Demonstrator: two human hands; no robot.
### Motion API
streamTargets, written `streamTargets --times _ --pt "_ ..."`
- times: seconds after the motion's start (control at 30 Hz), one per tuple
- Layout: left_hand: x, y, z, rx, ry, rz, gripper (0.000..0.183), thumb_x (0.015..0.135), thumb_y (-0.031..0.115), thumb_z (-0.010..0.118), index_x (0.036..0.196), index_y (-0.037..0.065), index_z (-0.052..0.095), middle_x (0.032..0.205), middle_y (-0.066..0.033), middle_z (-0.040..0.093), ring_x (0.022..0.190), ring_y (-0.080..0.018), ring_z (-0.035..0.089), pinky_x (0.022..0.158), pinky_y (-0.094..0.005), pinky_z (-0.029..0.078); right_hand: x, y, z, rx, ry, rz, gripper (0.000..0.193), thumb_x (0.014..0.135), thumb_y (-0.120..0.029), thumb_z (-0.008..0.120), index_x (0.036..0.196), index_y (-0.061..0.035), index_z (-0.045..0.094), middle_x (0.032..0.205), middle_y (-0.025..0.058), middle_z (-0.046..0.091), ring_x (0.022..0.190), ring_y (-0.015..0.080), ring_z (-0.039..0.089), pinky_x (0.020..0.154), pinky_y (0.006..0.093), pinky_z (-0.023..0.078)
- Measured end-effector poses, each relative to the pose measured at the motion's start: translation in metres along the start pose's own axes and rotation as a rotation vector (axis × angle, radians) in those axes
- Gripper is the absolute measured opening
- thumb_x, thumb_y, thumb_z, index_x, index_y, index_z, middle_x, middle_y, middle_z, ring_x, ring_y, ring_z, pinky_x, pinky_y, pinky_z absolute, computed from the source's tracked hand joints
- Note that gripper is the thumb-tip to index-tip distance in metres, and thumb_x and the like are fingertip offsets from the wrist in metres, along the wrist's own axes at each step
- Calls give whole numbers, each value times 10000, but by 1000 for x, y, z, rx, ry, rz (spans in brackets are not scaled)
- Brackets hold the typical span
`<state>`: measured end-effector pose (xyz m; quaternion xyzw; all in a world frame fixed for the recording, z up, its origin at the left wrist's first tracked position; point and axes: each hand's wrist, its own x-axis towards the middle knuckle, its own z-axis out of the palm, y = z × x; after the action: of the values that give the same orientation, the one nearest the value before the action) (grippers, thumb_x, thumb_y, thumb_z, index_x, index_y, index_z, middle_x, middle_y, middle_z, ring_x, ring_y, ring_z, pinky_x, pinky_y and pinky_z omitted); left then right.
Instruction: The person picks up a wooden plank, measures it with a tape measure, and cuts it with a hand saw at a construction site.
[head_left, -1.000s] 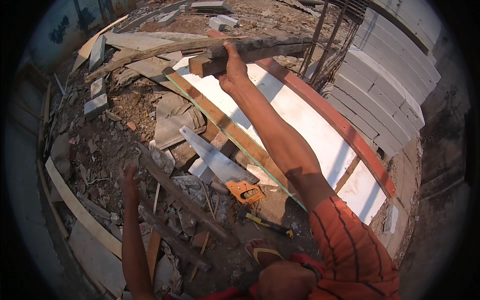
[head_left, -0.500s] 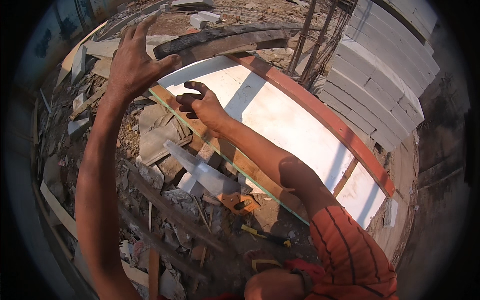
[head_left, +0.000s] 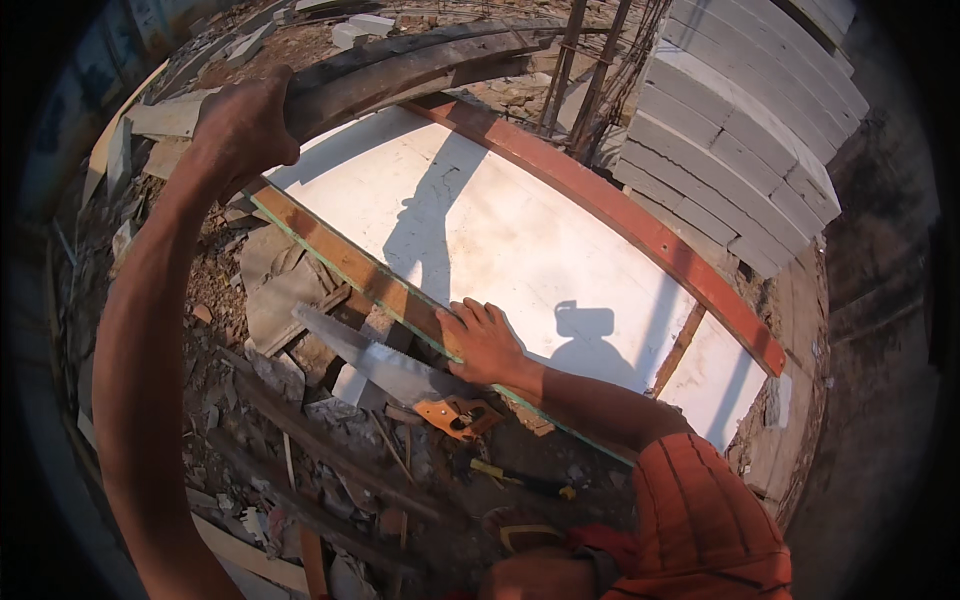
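Observation:
A large white panel (head_left: 520,240) lies slanted before me, framed by a red-brown wooden rail along its far side and a brown, green-edged wooden rail (head_left: 345,262) along its near side. My left hand (head_left: 245,125) is closed round the left end of a dark wooden beam (head_left: 400,88) at the panel's far left end; the fingers behind the beam are partly hidden. On the near rail sits my right hand (head_left: 485,342), its fingers bent over the edge and touching the white surface. Below that rail, a handsaw (head_left: 385,368) with an orange handle lies on the rubble.
Grey blocks (head_left: 725,150) are stacked at the far right, beside upright rusty steel bars (head_left: 585,85). Broken slabs and loose timber strips (head_left: 335,440) cover the ground at left. A yellow-and-black tool (head_left: 520,478) lies near my foot.
My left hand has closed round the beam's end. My right hand has moved down and right from above the panel onto its near rail. The view has shifted slightly.

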<state>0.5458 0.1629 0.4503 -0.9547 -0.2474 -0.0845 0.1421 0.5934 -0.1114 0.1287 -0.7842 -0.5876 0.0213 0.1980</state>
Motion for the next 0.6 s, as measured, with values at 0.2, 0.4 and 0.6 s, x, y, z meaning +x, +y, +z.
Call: streamTargets --times 0.2,0.4,0.6 --pt "34 -38 -58 -75 -7 119 682 643 216 744 1250 25 496 1034 -206 660 953 -312 655 806 -382 542 -10 18 9 -265 -85 32 840 696 -354 724 1407 -91 363 1366 159 422 1310 320 347 1063 473 270" --pt "-30 -63 -184 26 20 148 688 658 156 722 1290 51 471 1062 -201 642 974 -318 644 823 -406 534 -5 2 3 40 20 24 787 691 -362 726 1370 -104 423 1341 146 449 1290 320 369 1056 473 281" --pt "-156 -54 -234 27 38 90 705 673 96 700 1330 77 447 1090 -197 625 996 -324 634 840 -430 525 -11 15 5 -38 63 32 715 680 -382 736 1277 -73 494 1306 144 482 1275 308 390 1020 483 313"
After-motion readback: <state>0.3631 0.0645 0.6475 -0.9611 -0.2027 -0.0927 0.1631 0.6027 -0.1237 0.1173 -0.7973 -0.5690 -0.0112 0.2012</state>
